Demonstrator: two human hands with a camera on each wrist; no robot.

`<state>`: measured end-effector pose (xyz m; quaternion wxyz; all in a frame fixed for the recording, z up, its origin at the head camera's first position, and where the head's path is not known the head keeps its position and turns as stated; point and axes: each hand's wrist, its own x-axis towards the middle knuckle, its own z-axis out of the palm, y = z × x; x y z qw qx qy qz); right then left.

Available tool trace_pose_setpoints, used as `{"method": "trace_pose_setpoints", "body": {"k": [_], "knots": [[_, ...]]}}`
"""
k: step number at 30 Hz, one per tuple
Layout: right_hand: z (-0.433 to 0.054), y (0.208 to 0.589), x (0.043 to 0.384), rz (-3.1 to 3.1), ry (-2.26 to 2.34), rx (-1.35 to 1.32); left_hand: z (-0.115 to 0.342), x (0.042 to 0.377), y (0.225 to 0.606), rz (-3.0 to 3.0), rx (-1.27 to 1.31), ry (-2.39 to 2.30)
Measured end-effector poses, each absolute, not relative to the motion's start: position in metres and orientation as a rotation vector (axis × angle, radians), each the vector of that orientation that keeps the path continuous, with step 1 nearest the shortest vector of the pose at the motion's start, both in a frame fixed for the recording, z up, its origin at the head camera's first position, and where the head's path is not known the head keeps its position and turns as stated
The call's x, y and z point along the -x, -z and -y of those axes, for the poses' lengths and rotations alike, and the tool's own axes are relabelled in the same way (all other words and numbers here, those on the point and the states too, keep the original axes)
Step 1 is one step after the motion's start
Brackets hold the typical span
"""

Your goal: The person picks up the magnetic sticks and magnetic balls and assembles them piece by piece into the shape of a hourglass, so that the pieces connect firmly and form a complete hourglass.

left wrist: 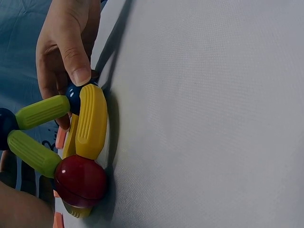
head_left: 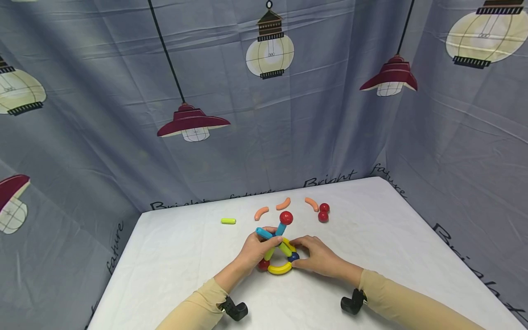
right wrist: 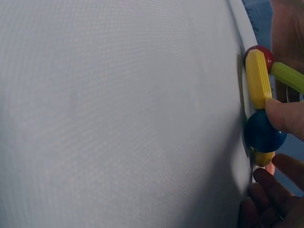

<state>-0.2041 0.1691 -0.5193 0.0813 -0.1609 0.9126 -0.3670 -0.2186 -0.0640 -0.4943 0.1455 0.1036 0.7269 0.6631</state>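
Note:
A toy frame of magnetic balls and sticks stands on the table. Its ring has yellow curved sticks (head_left: 280, 269), a red ball (head_left: 264, 264) and a blue ball (head_left: 294, 257). Green sticks (left wrist: 34, 154) slope up to a dark blue ball (left wrist: 5, 127). From that top, two light-blue sticks (head_left: 264, 233) stick out, one tipped with a red ball (head_left: 286, 217). My left hand (head_left: 252, 250) grips the top joint, thumb in front, fingers mostly hidden behind. My right hand (head_left: 319, 257) pinches the ring's blue ball, its thumb lying against ball and yellow stick in the right wrist view.
Beyond the frame lie a loose green stick (head_left: 228, 221), three orange curved sticks (head_left: 283, 204) and two red balls (head_left: 323, 216) touching each other. The white table (head_left: 177, 256) ends at a grey curtain (head_left: 255, 160) along the back.

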Motion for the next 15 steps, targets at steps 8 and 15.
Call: {"method": "trace_pose_setpoints", "body": {"k": [8,15], "knots": [[-0.1686,0.5188,0.2038,-2.728,1.088,0.485,0.0642,0.2194,0.4957,-2.085,-0.304,-1.917],[-0.1682,0.5178,0.2044,-2.732,1.09,0.461,0.0639,0.22,0.4968,-2.082,-0.304,-1.937]]}}
